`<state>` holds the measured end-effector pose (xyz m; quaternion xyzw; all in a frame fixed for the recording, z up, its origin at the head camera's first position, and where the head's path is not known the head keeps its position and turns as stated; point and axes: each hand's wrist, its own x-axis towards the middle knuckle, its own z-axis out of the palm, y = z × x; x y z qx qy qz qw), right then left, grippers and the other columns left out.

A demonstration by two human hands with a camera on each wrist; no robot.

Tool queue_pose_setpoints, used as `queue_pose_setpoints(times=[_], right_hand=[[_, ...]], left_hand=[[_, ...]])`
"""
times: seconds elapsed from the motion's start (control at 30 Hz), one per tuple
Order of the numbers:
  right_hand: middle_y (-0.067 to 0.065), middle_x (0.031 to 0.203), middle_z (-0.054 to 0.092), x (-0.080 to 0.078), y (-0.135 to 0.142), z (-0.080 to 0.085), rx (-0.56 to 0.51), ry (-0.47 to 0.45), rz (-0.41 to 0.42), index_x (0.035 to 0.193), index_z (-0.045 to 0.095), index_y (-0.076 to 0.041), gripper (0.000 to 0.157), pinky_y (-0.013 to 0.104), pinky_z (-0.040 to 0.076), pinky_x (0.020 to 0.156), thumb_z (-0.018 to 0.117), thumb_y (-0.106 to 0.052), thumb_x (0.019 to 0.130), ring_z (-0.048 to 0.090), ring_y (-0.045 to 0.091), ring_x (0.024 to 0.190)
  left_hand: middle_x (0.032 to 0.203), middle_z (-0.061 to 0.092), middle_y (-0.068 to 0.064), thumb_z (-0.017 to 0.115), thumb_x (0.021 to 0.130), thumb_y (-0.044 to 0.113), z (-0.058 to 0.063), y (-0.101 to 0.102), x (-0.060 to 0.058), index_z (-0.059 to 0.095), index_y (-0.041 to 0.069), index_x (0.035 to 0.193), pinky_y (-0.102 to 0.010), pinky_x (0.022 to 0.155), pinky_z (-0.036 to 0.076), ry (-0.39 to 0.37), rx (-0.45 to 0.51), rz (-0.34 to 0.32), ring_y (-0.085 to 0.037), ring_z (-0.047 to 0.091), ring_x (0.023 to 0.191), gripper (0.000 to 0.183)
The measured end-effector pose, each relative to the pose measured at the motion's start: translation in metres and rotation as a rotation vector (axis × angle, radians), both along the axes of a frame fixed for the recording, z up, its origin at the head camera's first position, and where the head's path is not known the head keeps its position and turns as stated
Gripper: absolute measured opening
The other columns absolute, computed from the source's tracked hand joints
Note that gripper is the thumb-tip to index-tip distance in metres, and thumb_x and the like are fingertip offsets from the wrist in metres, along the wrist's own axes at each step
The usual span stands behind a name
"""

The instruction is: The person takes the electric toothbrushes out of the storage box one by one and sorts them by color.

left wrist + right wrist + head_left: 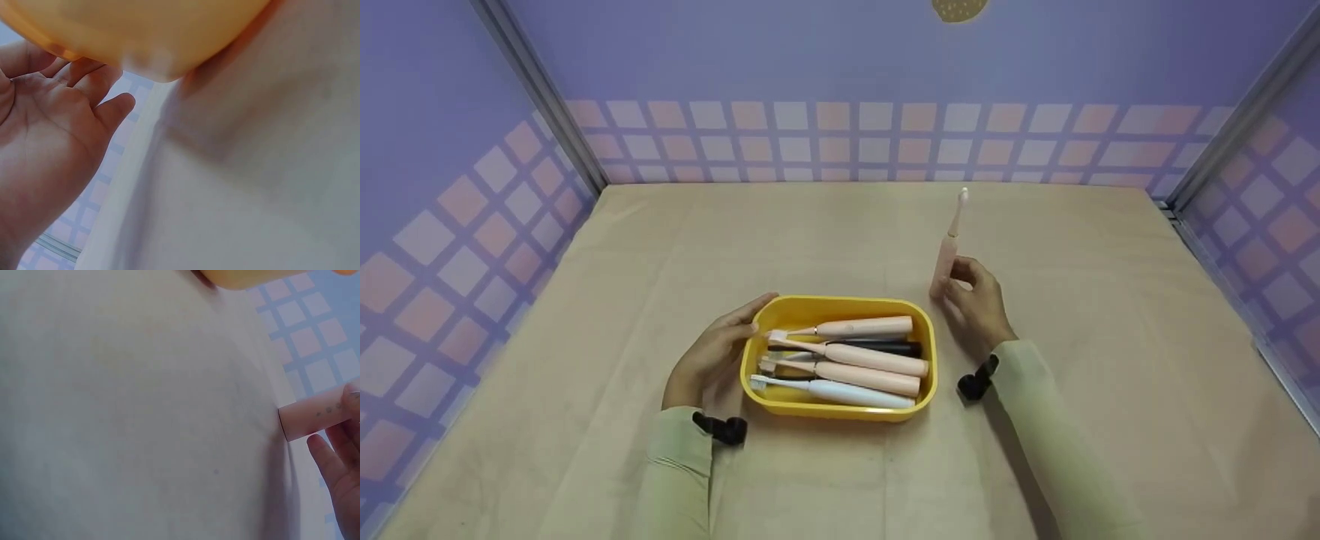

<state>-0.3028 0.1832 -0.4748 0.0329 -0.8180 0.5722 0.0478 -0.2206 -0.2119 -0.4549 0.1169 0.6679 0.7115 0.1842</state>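
In the head view, a yellow bin (840, 414) holds several electric toothbrushes lying roughly lengthwise, heads to the left. Pink ones (877, 358) lie among a white one (859, 393) and a partly covered black one (904, 348). My left hand (712, 352) grips the bin's left end at the rim; the left wrist view shows fingers (95, 84) against its outside wall. Right of the bin, my right hand (979, 300) pinches the handle of another pink electric toothbrush (945, 262). It stands nearly upright, head up, with its base at the tabletop; whether it touches is unclear.
A beige cloth (825, 240) covers the table. Purple panels with a checked band (832, 142) enclose the back and both sides, with metal posts (547, 97) at the corners. Black wrist cameras (727, 430) sit on both sleeves.
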Motion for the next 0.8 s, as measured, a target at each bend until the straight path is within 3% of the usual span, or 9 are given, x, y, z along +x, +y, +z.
queue_pose_setpoints(times=[0.1,0.23,0.47,0.6,0.8], right_hand=[[0.009,0.127,0.059,0.0,0.0,0.0,0.011,-0.028,-0.021,0.129,0.055,-0.009,0.041,0.039,0.037,0.112,0.065,-0.022,0.091,0.051,0.022,0.124],[0.012,0.127,0.059,0.001,0.002,0.0,0.038,0.005,-0.018,0.129,0.055,-0.006,0.042,0.04,0.038,0.111,0.066,-0.021,0.091,0.053,0.025,0.122],[0.013,0.129,0.058,0.001,0.008,0.001,0.027,0.038,-0.032,0.134,0.052,-0.006,0.051,0.039,0.045,0.105,0.068,-0.022,0.089,0.054,0.026,0.12],[0.011,0.124,0.058,0.004,0.01,0.004,0.004,0.048,-0.057,0.135,0.05,-0.007,0.055,0.029,0.05,0.095,0.07,-0.025,0.087,0.055,0.023,0.117],[0.011,0.11,0.058,0.006,0.012,0.007,-0.069,0.125,-0.105,0.13,0.051,-0.002,0.05,0.012,0.048,0.081,0.071,-0.016,0.086,0.057,0.015,0.103]], left_hand=[[0.16,0.022,-0.005,0.04,0.098,0.005,0.0,0.0,0.0,0.026,0.01,0.153,-0.028,0.116,0.026,0.002,-0.004,0.0,-0.02,0.021,0.147,0.057],[0.16,0.021,-0.006,0.04,0.098,0.006,-0.001,-0.001,0.0,0.025,0.008,0.153,-0.036,0.119,0.02,0.014,-0.016,-0.006,-0.021,0.02,0.148,0.057],[0.161,0.018,-0.009,0.04,0.1,0.008,-0.002,-0.002,-0.002,0.021,0.007,0.154,-0.032,0.117,0.024,0.029,-0.027,-0.024,-0.024,0.018,0.148,0.057],[0.161,0.019,-0.008,0.04,0.099,0.008,-0.002,-0.002,-0.002,0.022,0.007,0.153,-0.034,0.118,0.023,0.026,-0.034,-0.021,-0.023,0.018,0.148,0.057],[0.161,0.019,-0.008,0.039,0.099,0.007,-0.003,-0.002,-0.002,0.022,0.007,0.153,-0.04,0.12,0.017,0.031,-0.036,-0.017,-0.023,0.017,0.148,0.057]])
